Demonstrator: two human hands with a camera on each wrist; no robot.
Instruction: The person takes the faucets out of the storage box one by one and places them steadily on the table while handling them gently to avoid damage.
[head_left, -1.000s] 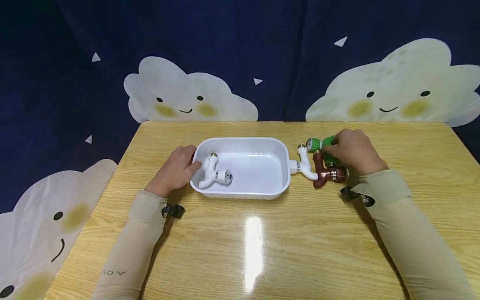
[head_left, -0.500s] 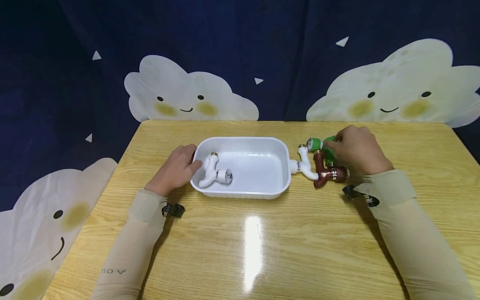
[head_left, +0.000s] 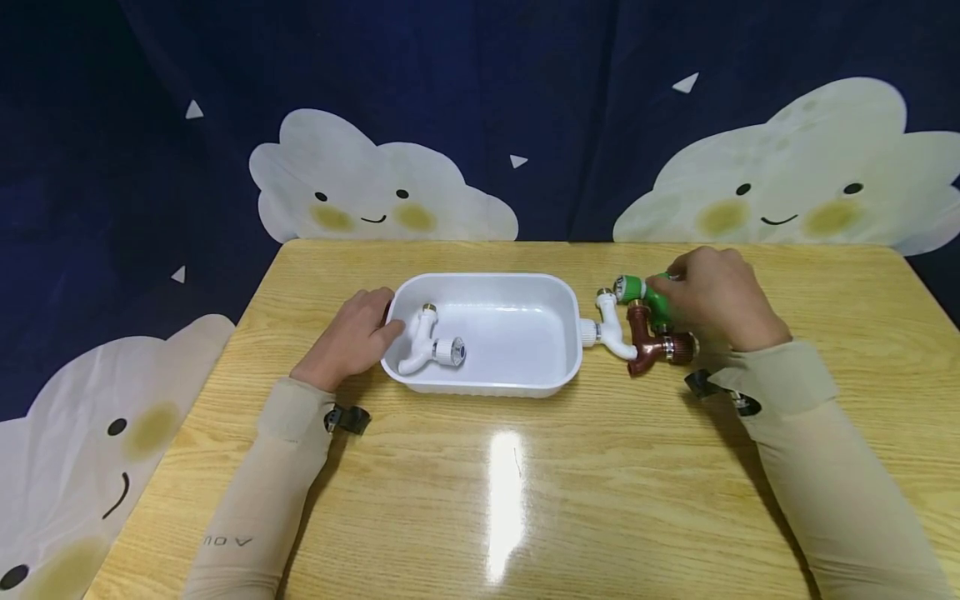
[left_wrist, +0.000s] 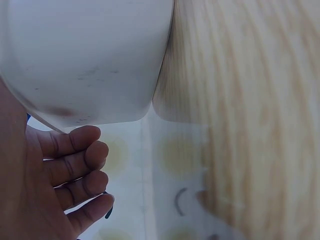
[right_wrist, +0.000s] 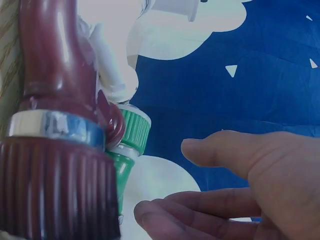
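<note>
In the head view a white plastic tub [head_left: 517, 350] stands on the table, with a white tap [head_left: 422, 343] lying in its left end. My left hand [head_left: 348, 340] grips the tub's left rim, thumb over the edge and fingers outside. Right of the tub lie a second white tap [head_left: 609, 321], a dark red tap [head_left: 641, 340] and a green tap [head_left: 660, 310], close together. Over the green tap hovers my right hand [head_left: 723, 296]. The right wrist view shows its thumb [right_wrist: 215, 151] and fingers spread apart beside the green tap, holding nothing.
The wooden table [head_left: 600, 492] reaches back to a dark blue curtain [head_left: 562, 100] printed with smiling clouds. The second white tap's knob lies against the tub's right side. Black straps [head_left: 348, 419] sit at both wrists.
My right hand has drawn slightly right and back from the green tap, so more of that tap shows. The left hand, the tub and the taps have stayed in place.
</note>
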